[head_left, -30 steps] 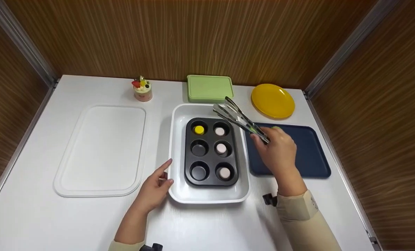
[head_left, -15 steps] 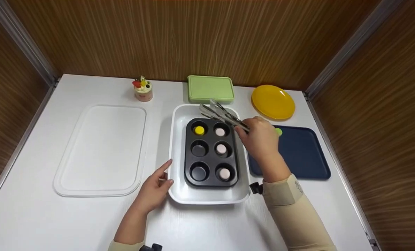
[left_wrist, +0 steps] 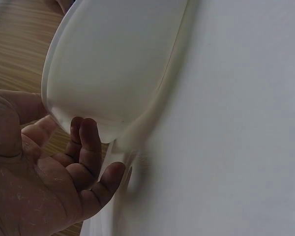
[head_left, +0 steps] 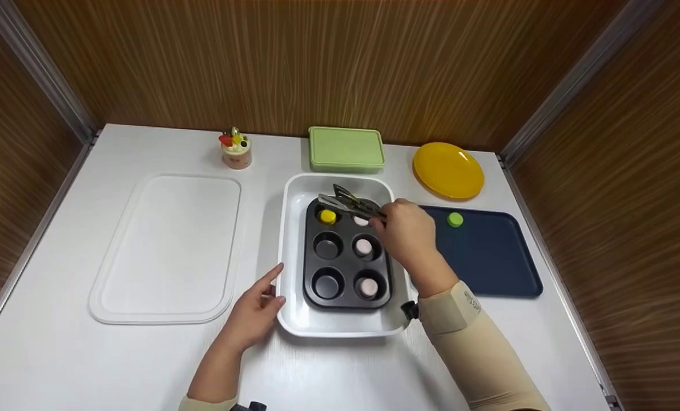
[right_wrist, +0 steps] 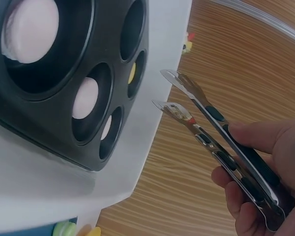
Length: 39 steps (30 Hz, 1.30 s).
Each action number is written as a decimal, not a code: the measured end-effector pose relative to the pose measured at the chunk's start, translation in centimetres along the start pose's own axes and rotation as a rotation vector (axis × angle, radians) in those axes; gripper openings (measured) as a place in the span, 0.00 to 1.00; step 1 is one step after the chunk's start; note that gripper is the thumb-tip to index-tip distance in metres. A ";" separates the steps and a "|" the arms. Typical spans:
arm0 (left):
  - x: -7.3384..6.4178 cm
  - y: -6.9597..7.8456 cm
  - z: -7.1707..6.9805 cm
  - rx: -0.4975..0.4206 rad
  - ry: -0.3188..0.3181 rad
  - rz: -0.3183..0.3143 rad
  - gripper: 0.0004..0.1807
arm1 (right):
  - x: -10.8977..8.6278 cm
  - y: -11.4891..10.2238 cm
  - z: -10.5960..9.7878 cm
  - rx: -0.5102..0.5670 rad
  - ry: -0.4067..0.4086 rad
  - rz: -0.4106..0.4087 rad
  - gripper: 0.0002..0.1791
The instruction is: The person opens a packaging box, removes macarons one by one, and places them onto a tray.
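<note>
My right hand [head_left: 408, 234] grips metal tongs [head_left: 348, 205] with dark inlays. In the right wrist view, the tongs' [right_wrist: 221, 152] arms stand apart with nothing between their tips. They overlap the far row of a black six-cup muffin pan [head_left: 345, 262] in the head view. A yellow disc [head_left: 328, 217] sits in the far left cup; pale pink discs [head_left: 363, 248] occupy the right column. The pan lies inside a white rectangular tub [head_left: 294, 322]. Relaxed fingers of my left hand [head_left: 254, 319] rest against the tub's left side, also visible in the left wrist view.
Right of the tub lies a navy tray [head_left: 499, 257] bearing a green disc [head_left: 455, 220]. Behind are a yellow plate [head_left: 448, 171], a lidded green box [head_left: 345, 148] and a dessert cup [head_left: 237, 154]. A white lid [head_left: 168, 251] lies left; wood-grain panels surround the table.
The right hand has carried the tongs leftward and lower, from near the navy tray to over the pan's far row. The green disc on the tray has come into view. The left hand stays put.
</note>
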State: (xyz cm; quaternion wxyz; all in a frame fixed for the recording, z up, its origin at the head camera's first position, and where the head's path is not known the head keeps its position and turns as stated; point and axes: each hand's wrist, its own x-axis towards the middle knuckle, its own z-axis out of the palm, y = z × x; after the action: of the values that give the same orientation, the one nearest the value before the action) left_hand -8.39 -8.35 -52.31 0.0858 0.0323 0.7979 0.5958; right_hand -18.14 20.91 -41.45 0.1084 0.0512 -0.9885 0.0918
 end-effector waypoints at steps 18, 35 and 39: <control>-0.1 0.0 0.1 -0.023 0.007 -0.003 0.33 | 0.5 -0.1 1.5 -0.021 -0.062 -0.016 0.16; -0.1 0.0 0.0 -0.046 0.006 -0.001 0.32 | 0.3 -0.8 2.4 -0.076 -0.058 -0.036 0.13; -0.1 0.1 -0.1 -0.028 0.003 0.004 0.33 | 0.1 -0.9 2.4 -0.076 -0.036 -0.043 0.12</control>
State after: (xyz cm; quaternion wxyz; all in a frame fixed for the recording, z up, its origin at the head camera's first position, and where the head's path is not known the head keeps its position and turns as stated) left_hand -8.27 -8.43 -52.21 0.0839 0.0320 0.7896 0.6071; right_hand -18.67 19.57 -43.57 0.0946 0.0701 -0.9917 0.0511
